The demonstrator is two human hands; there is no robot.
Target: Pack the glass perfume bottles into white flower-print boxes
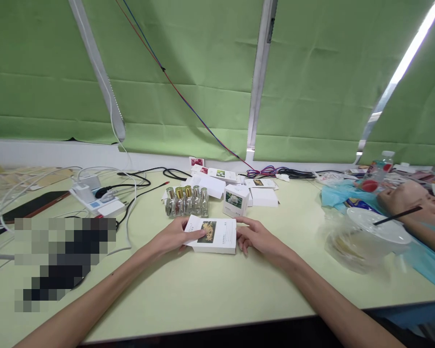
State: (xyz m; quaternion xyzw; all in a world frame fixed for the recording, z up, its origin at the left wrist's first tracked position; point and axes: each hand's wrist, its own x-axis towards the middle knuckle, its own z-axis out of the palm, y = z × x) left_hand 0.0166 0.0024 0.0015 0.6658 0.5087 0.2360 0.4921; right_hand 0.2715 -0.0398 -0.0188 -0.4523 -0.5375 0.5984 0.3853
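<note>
A white flower-print box [217, 237] lies nearly flat in front of me, with a yellow blossom picture on its upper face. My left hand [176, 234] holds its left end, thumb on top beside the picture and fingers partly hidden behind. At the right end, my right hand [253, 234] is closed in, its index finger against the far corner and its other fingers curled near the side. Just beyond stand several small glass bottles [186, 203] with gold and silver caps. Near them a white box with a white flower picture [235, 200] stands upright.
Flattened white cartons [210, 184] lie behind the bottles. To the left are a power strip [90, 193], tangled cables and a dark phone [32, 205]. On the right stand a lidded plastic bowl [373, 237], a mannequin head [411, 200] and blue plastic sheeting [337, 195]; another person's arm [429, 237] reaches in.
</note>
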